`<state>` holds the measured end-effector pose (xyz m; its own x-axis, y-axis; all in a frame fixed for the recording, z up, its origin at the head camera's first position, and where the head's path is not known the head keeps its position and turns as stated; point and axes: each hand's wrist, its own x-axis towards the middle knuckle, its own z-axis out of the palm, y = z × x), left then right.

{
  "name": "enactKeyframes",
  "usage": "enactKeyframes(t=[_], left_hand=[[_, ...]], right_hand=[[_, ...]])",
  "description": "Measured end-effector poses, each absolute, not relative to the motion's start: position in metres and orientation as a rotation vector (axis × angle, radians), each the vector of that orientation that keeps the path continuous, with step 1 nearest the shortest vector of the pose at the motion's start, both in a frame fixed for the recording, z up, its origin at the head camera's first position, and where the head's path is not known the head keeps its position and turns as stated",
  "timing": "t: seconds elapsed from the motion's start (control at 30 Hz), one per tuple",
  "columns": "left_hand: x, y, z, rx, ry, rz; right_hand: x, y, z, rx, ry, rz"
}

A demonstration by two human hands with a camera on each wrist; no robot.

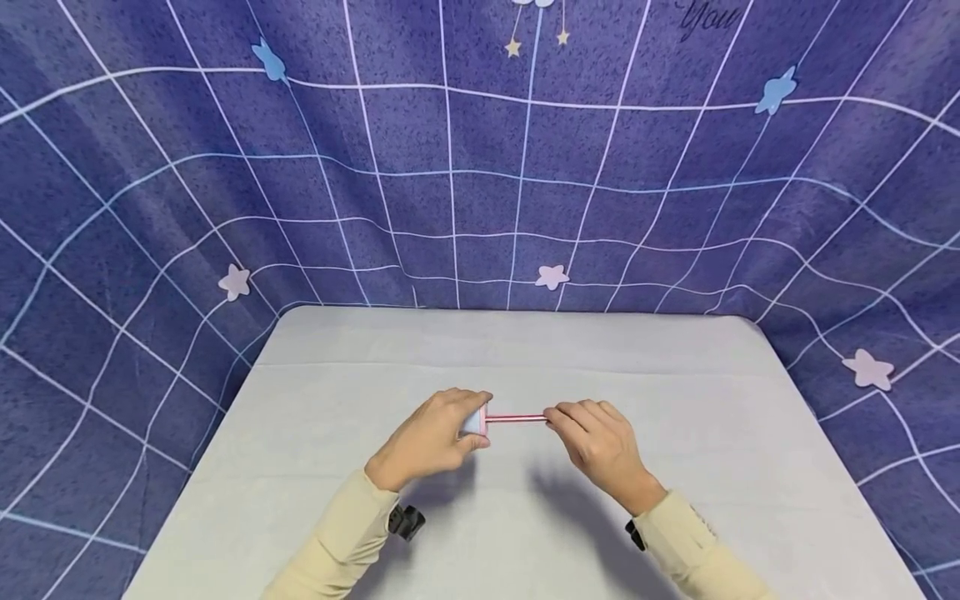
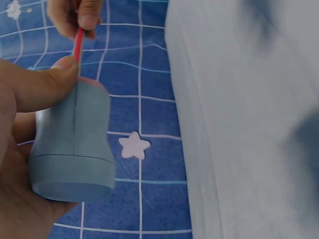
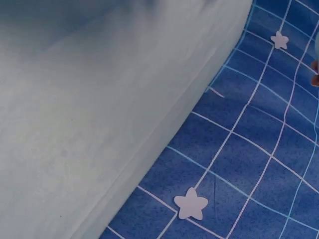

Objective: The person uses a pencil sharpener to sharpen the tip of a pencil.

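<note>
My left hand (image 1: 430,435) grips a light-blue, waisted pencil sharpener (image 2: 72,132) with a pink end, fingers and thumb on opposite sides. From the pink end a thin red pencil with a pale stripe (image 1: 517,418) sticks out to the right, roughly level. Its far end is pinched between the thumb and fingers of my right hand (image 1: 598,442). The tip inside the sharpener is hidden. Both hands are above the table. In the right wrist view, only fingertips (image 3: 315,78) show at the right edge.
A white-covered table (image 1: 360,342) lies below. Behind it and at both sides hangs a dark blue curtain (image 1: 480,200) with a grid and star pattern. Black wrist cameras, such as the left one (image 1: 407,522), are strapped near the cream sleeves (image 1: 337,533).
</note>
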<state>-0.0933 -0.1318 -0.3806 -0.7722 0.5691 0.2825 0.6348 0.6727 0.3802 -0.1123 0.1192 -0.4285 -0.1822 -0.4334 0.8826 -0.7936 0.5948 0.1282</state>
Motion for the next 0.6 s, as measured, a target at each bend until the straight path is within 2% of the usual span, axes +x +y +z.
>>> enactKeyframes(t=[0.13,0.33,0.47,0.6], left_hand=[[-0.092,-0.128,-0.38,-1.013,-2.728,-0.714],[-0.091,-0.125,-0.393,-1.083,-2.291,-0.22],[-0.092,-0.123,-0.402,-1.092,-2.015,-0.131],[-0.091,-0.12,-0.41,-1.125,-1.868,-0.149]], right_hand=[[-0.111,0.12,-0.427,0.993,-1.747,0.434],[-0.102,0.122,-0.423,1.008,-1.96,0.727],[-0.097,0.127,-0.407,0.967,-2.431,1.332],[-0.103,0.136,-0.393,0.686,-2.83,2.104]])
